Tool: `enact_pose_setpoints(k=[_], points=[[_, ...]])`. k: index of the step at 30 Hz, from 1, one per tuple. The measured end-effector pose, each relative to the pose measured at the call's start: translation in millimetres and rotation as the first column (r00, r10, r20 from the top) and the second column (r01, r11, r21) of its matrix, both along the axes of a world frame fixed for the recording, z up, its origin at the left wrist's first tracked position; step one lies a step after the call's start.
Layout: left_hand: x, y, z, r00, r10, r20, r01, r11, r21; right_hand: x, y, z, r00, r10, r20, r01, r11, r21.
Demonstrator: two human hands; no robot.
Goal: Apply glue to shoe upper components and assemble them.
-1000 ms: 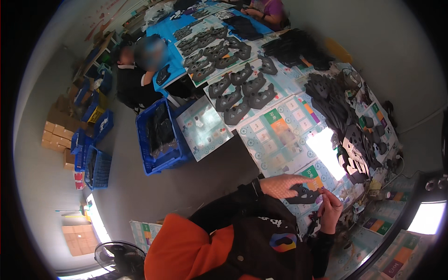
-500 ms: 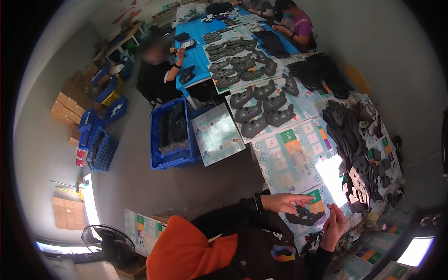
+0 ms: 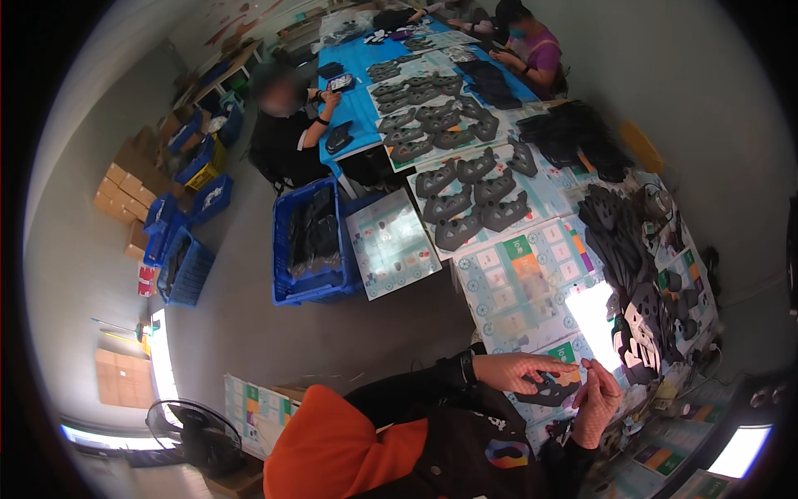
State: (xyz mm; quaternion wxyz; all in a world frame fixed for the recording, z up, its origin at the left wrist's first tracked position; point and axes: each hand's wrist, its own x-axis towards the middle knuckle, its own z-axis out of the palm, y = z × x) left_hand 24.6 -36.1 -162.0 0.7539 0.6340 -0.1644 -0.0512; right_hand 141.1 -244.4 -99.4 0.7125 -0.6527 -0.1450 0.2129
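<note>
A dark grey molded piece with cut-out holes (image 3: 549, 391) lies on the table in front of me, partly covered by my hands. Over its left side reaches my left hand (image 3: 517, 372), fingers stretched toward the right; I see nothing held in it. Just right of the piece, my right hand (image 3: 598, 401) is raised with thumb and fingertips pinched together. Whatever sits in that pinch is too small to make out. The fingertips of both hands come close to each other above the piece.
Rows of similar grey pieces (image 3: 478, 195) cover the table farther off. A heap of dark pieces (image 3: 619, 241) lies along the right side. Left of the table stands a blue crate (image 3: 307, 287) beside a patterned board (image 3: 392, 245). Several people sit at the far end.
My left hand has moved slightly right and down, closer to the right hand and over the grey piece. The right hand stays nearly in place. The whole view has shifted a little.
</note>
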Motion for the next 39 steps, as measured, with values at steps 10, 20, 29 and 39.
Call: enact_pose_setpoints(k=[10, 20, 29, 39], points=[[-2, 5, -6, 0.994, -0.052, -0.098, 0.048, 0.998, -0.044, 3, -4, -26, 0.987, 0.162, 0.024, -0.163, 0.974, 0.157], [3, 8, -68, 0.973, -0.032, -0.229, -0.009, 0.985, -0.173, 2, -52, -15, 0.695, 0.674, -0.252, -0.525, 0.714, 0.462], [8, -6, -223, 0.604, 0.023, -0.796, -0.052, 0.999, -0.011, 16, -124, -166, 0.900, 0.288, -0.327, -0.429, 0.715, -0.553], [37, -74, -278, 0.574, 0.344, -0.743, 0.024, 0.900, 0.435, -29, -228, -293, 0.989, 0.130, 0.072, 0.050, 0.160, -0.986]])
